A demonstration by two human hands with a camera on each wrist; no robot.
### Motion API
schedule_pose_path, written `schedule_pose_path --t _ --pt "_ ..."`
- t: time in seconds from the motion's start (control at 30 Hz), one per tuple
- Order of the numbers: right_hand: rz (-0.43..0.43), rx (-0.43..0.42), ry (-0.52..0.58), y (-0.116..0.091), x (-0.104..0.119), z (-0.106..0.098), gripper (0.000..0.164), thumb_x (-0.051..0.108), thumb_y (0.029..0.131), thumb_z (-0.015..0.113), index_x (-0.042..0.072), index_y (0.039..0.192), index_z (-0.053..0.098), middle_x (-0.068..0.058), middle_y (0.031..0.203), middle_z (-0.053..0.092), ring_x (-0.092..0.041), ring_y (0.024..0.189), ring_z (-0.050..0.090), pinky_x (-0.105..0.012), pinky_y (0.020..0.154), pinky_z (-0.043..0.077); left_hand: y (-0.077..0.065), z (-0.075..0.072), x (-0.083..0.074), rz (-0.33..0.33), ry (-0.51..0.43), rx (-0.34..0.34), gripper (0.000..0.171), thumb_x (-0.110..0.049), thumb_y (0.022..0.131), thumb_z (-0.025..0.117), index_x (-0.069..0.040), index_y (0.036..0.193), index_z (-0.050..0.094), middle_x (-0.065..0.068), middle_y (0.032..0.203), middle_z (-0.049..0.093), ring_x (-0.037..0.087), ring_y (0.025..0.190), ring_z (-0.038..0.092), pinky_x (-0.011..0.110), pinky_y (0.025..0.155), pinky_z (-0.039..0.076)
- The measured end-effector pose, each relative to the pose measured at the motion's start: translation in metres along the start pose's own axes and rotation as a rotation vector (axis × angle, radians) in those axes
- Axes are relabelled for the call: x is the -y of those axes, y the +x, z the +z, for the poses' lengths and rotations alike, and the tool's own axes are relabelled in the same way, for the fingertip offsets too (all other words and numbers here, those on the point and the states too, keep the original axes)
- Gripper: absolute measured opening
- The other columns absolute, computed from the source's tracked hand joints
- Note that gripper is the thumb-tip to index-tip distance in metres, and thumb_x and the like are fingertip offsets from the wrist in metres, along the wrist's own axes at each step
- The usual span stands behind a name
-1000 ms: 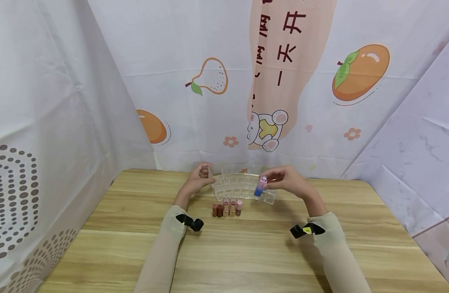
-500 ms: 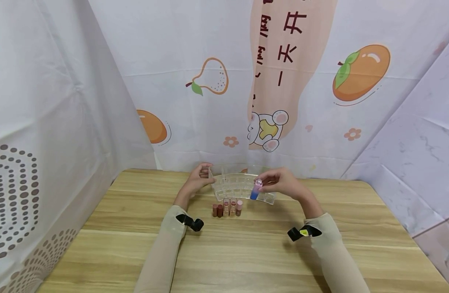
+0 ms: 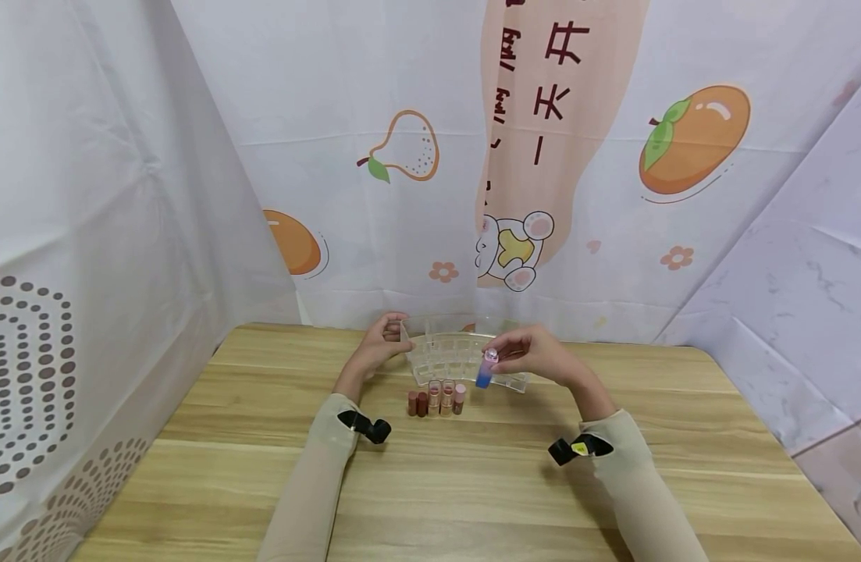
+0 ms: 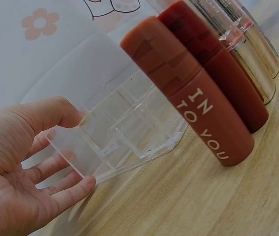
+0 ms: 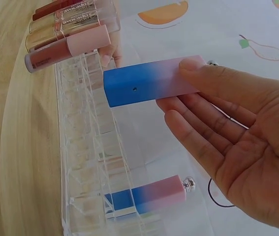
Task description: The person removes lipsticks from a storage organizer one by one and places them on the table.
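A clear, curved lipstick organizer [image 3: 447, 357] with stepped compartments stands toward the back of the table. My left hand [image 3: 381, 342] holds its left end; in the left wrist view the thumb lies on the near side, with fingers round the edge. My right hand [image 3: 535, 355] pinches a square lipstick tube [image 5: 149, 81], blue fading to pink with a silver knob, between thumb and fingers. The tube is held in front of the organizer, apart from it. In the right wrist view a matching blue-pink tube [image 5: 159, 194] stands in the organizer; my hand hides it from the head view.
In front of the organizer several lip tubes stand upright in a row: a brown one [image 4: 193, 98] lettered "INTO YOU", a dark red one [image 4: 223, 69], gold ones with clear caps [image 3: 440, 398] and a pink-capped one [image 3: 460, 399]. Behind the wooden table [image 3: 472, 484] hangs a printed curtain [image 3: 318, 94].
My right hand has moved left and slightly toward me with the blue-pink tube, from the organizer's right part to in front of it. My left hand has stayed on the organizer.
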State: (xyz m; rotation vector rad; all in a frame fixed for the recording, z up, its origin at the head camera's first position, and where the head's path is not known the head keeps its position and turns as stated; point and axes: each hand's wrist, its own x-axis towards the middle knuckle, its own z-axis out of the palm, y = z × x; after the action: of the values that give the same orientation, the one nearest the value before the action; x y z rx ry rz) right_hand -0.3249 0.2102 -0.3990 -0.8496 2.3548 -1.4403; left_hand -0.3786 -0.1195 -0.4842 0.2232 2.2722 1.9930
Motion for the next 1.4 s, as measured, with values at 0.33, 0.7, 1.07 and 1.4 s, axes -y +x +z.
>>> schedule_pose_path --t 0.33,0.7,1.07,1.4 --pt "-0.039 0.058 0.013 0.002 0.002 0.004 0.026 0.002 0.086 0.08 -0.003 0.111 0.075 -0.022 0.105 0.075 -0.011 0.088 0.073 -0.025 0.079 0.061 -0.001 0.0 0.0 0.004 0.01 0.0 0.062 0.002 0.088 0.072 -0.005 0.144 0.047 0.023 0.137 0.049 0.038 0.126 0.053 0.026 0.089 0.051" --pt "-0.059 0.077 -0.01 0.004 -0.002 0.008 0.025 0.003 0.086 0.08 -0.002 0.109 0.076 -0.019 0.104 0.076 -0.012 0.089 0.074 -0.027 0.08 0.061 0.0 0.001 0.0 0.007 -0.007 -0.005 0.063 0.005 0.086 0.072 -0.005 0.143 0.048 0.022 0.133 0.051 0.037 0.124 0.054 0.024 0.085 0.051" --pt "-0.069 0.117 -0.041 0.006 -0.004 0.014 0.025 0.004 0.086 0.08 -0.002 0.11 0.075 -0.02 0.104 0.076 -0.021 0.092 0.074 -0.027 0.08 0.061 -0.002 0.0 -0.001 0.004 0.001 -0.001 0.062 0.004 0.087 0.072 -0.005 0.144 0.048 0.021 0.133 0.05 0.036 0.123 0.054 0.024 0.085 0.052" --pt "-0.059 0.123 -0.051 0.01 -0.01 0.021 0.029 0.001 0.083 0.081 -0.004 0.11 0.075 -0.021 0.107 0.075 -0.022 0.093 0.074 -0.027 0.081 0.061 -0.002 0.001 -0.002 0.015 -0.024 0.011 0.062 0.005 0.088 0.071 -0.002 0.144 0.045 0.026 0.137 0.048 0.036 0.122 0.054 0.021 0.082 0.052"
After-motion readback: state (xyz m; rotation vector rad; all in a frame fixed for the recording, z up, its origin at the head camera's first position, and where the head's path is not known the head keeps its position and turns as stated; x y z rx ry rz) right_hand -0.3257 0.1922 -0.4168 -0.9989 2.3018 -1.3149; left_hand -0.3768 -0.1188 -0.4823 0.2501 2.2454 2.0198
